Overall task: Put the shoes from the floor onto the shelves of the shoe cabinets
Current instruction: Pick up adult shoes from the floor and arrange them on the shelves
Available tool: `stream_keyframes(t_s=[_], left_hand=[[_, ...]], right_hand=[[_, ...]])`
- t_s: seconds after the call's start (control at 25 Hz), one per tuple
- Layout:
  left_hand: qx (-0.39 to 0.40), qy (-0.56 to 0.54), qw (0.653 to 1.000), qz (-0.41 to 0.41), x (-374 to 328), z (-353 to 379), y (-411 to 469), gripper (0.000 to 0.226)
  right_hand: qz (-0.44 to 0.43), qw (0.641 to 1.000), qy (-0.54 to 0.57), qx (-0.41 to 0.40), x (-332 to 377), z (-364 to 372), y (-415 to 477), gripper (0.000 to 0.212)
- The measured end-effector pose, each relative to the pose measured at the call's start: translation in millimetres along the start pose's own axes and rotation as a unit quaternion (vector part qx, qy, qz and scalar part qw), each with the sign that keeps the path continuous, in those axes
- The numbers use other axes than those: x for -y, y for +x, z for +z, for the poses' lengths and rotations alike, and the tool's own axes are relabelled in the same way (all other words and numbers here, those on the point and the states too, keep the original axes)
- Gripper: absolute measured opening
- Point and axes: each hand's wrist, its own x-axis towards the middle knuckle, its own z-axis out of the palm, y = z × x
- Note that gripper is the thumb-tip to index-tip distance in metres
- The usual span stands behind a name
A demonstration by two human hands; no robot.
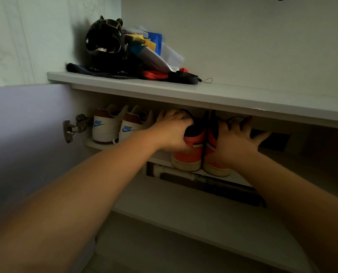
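At nine o'clock a metal door hinge point(73, 128) is fixed to the cabinet's side wall. Just right of it, a pair of white sneakers point(116, 126) with blue logos on the heels stands on the upper inner shelf point(97, 144), heels toward the camera, the two shoes touching side by side. At eleven o'clock, on the cabinet top point(203, 91), a glossy black figurine point(105, 39) stands beside a heap of papers point(154, 52), with a black strap point(183, 77) and an orange cord point(155, 74) lying in front.

Near the centre, the left hand point(172, 131) has its grip clamped on the collar and heel of the left orange sneaker point(189, 152). The right orange sneaker point(213, 154) presses against its mate, both heels at the shelf's front edge. At two o'clock from them, the right hand point(237, 138) lies flat against the outer side of that shoe, its grip apart with fingers spread. At five o'clock a lower shelf point(193, 209) runs beneath, with pipes point(183, 174) visible behind.
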Motion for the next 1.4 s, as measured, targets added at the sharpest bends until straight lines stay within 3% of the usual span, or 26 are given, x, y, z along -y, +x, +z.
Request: stream_keyframes(t_s=[0.12, 0.2, 0.32, 0.68, 0.92, 1.04, 1.2, 1.4], left_hand=[[0.012, -0.034, 0.999, -0.019, -0.2, -1.3, -3.0, 0.078], [-0.005, -0.064, 0.998, -0.007, 0.6, 3.4, -5.2, 0.074], [-0.042, -0.049, 0.998, -0.023, 12.9, 12.6, -8.3, 0.069], [0.021, -0.103, 0.993, -0.057, 35.9, 18.9, 21.2, 0.056], [-0.103, -0.076, 0.986, -0.104, 23.8, 29.3, -1.5, 0.088], [-0.119, -0.093, 0.979, -0.135, 11.7, 57.0, -23.5, 0.097], [-0.086, -0.092, 0.980, -0.154, -1.1, 70.9, -58.4, 0.092], [-0.044, -0.042, 0.989, -0.138, -16.9, 38.1, -118.1, 0.074]], right_hand=[[-0.031, 0.994, 0.100, 0.030, -7.5, 1.9, -0.7, 0.077], [-0.051, 0.986, 0.156, -0.032, -7.0, 6.1, -7.8, 0.061], [-0.067, 0.979, 0.174, -0.087, -0.9, 14.3, -13.4, 0.056], [-0.091, 0.984, 0.122, -0.092, 27.3, 31.5, 25.5, 0.066], [-0.105, 0.971, 0.181, -0.112, 14.7, 42.8, 7.4, 0.089], [-0.091, 0.978, 0.158, -0.101, 18.8, 43.7, -1.9, 0.095], [-0.089, 0.985, 0.067, -0.134, 27.9, 40.8, -25.2, 0.091], [-0.129, 0.987, 0.063, -0.072, 53.3, 25.2, -77.4, 0.091]])
